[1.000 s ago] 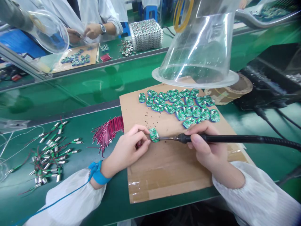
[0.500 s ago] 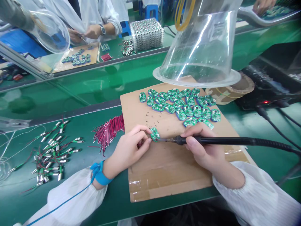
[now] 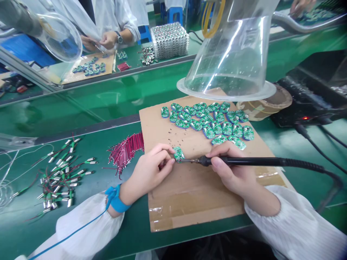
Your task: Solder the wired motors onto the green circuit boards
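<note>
L hand (image 3: 148, 171) fingertips pinched shut on 1 green PCB (image 3: 178, 154), low on the cardboard (image 3: 195, 195) near its left edge. R hand (image 3: 233, 173) wrapped tight on 1 soldering iron (image 3: 244, 161), tip touching the PCB's right side. Loose board pile (image 3: 208, 122) just behind, approx 2 dozen, overlapping. Red wire bundle (image 3: 126, 151) touches cardboard's left edge. Near half of cardboard bare; fume hood (image 3: 230, 61) overhangs far edge.

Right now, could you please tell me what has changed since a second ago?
The right hand has eased the soldering iron slightly left, tip against the small green board. The left hand still pinches that board over the cardboard; nothing picked up or let go.
</note>
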The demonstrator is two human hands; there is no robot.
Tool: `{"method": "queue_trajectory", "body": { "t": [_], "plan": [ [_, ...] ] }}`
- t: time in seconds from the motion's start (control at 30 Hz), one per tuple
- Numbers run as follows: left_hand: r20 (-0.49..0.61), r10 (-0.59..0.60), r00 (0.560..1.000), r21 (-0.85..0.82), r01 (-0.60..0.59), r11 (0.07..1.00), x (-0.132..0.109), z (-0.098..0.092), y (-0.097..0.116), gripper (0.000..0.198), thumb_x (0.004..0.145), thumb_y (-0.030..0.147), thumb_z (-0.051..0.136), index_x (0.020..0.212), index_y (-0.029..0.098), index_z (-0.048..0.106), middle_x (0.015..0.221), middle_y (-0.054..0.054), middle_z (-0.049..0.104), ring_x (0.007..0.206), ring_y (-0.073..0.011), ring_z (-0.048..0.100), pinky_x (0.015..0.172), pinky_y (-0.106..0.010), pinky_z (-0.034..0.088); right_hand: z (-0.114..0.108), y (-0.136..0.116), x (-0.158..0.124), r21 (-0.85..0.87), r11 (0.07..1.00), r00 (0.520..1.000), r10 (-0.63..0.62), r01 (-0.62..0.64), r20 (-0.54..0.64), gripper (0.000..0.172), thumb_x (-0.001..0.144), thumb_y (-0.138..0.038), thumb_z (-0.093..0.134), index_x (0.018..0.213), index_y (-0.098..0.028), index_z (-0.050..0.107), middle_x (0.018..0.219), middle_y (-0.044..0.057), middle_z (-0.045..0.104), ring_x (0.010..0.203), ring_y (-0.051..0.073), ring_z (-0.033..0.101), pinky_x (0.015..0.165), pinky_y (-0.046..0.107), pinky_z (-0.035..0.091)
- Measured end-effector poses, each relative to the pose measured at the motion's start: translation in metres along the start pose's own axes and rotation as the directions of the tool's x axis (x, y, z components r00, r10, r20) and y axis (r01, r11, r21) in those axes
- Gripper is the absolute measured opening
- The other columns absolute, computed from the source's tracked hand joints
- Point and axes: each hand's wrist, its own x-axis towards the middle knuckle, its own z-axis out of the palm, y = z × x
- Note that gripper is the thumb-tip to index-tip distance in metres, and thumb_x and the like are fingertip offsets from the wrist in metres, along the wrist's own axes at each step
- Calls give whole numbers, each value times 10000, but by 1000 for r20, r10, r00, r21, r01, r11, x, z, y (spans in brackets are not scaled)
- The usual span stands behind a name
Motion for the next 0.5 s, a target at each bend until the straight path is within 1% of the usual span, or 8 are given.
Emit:
{"method": "queue_trajectory", "body": {
  "t": [0.33,0.5],
  "plan": [
    [16,17,1000,-10,-17,1000,-1,-2,-2,179,984,230,560,814,173,556,1216,-10,615,588,-40,465,580,-247,389,0,-1,0,-5,1000,1000,-3,3,-5,13,973,-236,615,977,-246,621,780,-6,611,665,140,568,604,310,429],
    [19,28,999,-6,-27,1000,-1,-2,-2,173,982,226,559,817,174,559,1222,-11,611,595,-41,472,588,-247,394,1,1,0,-9,1000,1000,-1,1,-7,30,967,-233,624,992,-248,623,779,-11,604,649,135,558,589,306,421]
  ]
}}
